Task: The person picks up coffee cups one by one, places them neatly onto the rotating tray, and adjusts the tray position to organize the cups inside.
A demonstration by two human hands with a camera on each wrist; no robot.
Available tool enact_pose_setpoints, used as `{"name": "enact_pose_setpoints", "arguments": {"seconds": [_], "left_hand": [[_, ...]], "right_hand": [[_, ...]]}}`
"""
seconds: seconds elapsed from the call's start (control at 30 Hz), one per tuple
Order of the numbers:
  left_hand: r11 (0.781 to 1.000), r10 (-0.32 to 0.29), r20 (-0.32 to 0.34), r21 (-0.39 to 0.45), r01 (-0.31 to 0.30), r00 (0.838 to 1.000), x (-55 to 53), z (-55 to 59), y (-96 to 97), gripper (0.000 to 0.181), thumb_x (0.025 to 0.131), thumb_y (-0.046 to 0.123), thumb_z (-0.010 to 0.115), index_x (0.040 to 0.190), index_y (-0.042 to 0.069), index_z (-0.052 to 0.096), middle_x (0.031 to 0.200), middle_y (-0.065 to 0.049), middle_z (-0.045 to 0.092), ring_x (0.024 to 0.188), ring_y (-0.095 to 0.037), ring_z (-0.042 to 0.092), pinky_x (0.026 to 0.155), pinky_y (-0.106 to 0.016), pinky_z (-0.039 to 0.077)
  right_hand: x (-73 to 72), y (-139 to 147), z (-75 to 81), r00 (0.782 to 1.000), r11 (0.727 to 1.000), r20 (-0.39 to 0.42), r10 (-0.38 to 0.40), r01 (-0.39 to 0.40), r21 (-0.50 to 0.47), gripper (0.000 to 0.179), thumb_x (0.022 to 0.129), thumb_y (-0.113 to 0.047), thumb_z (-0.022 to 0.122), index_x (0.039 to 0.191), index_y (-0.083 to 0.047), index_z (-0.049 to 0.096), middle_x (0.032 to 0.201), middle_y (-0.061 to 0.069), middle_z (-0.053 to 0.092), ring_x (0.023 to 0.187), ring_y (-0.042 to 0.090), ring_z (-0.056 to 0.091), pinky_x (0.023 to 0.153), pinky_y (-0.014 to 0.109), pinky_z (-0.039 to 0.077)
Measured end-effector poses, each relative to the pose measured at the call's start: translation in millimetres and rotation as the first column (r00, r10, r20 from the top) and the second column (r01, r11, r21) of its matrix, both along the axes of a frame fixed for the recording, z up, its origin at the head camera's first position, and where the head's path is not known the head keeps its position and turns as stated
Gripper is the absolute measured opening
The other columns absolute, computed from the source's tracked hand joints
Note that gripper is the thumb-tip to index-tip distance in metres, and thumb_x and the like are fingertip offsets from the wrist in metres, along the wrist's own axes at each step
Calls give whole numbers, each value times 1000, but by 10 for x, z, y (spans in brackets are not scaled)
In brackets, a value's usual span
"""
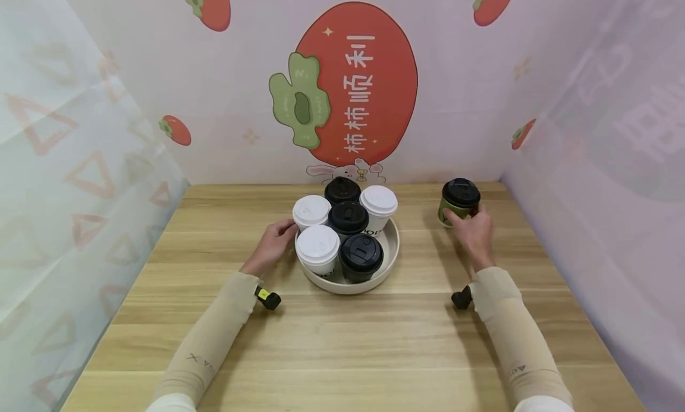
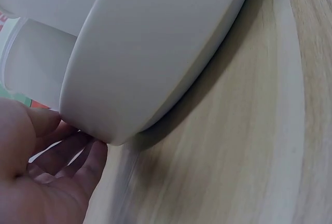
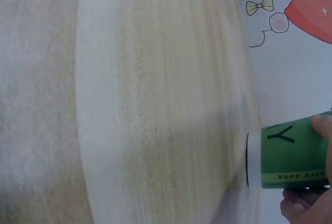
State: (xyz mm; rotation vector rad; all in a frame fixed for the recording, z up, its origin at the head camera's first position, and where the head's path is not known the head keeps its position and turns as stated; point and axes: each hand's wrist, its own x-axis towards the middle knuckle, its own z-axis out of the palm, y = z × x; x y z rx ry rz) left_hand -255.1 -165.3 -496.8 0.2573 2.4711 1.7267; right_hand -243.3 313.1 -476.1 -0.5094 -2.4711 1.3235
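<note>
A round off-white tray (image 1: 348,288) stands on the table, loaded with paper cups: three with white lids (image 1: 318,245) and three with black lids (image 1: 361,254). At its left edge my left hand (image 1: 275,244) grips the tray wall (image 2: 129,63), thumb by the rim and fingers lower against the side. Off to the right, my right hand (image 1: 475,236) holds an upright green paper cup (image 3: 293,156) with a black lid (image 1: 462,192). Thumb and fingers are around the cup's sides, its white base close over the wood; the palm is partly cut off in the right wrist view.
The wooden table (image 1: 342,352) runs back to a white printed cloth (image 1: 241,73) with a large red persimmon. Cloth walls (image 1: 599,180) flank the table on both sides. Black wrist cameras (image 1: 270,299) sit by both sleeves.
</note>
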Motion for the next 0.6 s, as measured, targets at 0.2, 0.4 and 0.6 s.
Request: {"name": "enact_pose_setpoints", "arguments": {"seconds": [0.2, 0.4, 0.6], "left_hand": [[1000, -1, 0, -2, 1, 1000, 21, 0, -1, 44, 113, 24, 51, 147, -2, 58, 150, -23, 60, 145, -34, 53, 123, -51, 43], [1000, 20, 11, 11, -20, 1000, 29, -14, -11, 44, 113, 22, 51, 148, -3, 56, 151, -24, 59, 145, -35, 52, 123, -51, 43], [999, 26, 19, 28, -27, 999, 56, -19, -7, 44, 113, 21, 50, 148, -5, 55, 151, -26, 59, 143, -36, 53, 122, -51, 42]], "right_hand": [[122, -80, 79, 998, 999, -53, 25, -23, 39, 77, 91, -51, 79, 144, 1, 56, 136, 25, 66, 125, 39, 63, 105, 50, 53], [353, -255, 247, 973, 984, -153, 172, -164, 66, 64, 90, -44, 84, 136, -3, 65, 128, 23, 71, 119, 39, 68, 106, 53, 55], [530, -466, 395, 940, 957, -182, 290, -283, 62, 60, 88, -39, 87, 132, -4, 67, 129, 22, 73, 119, 39, 70, 107, 57, 56]]}}
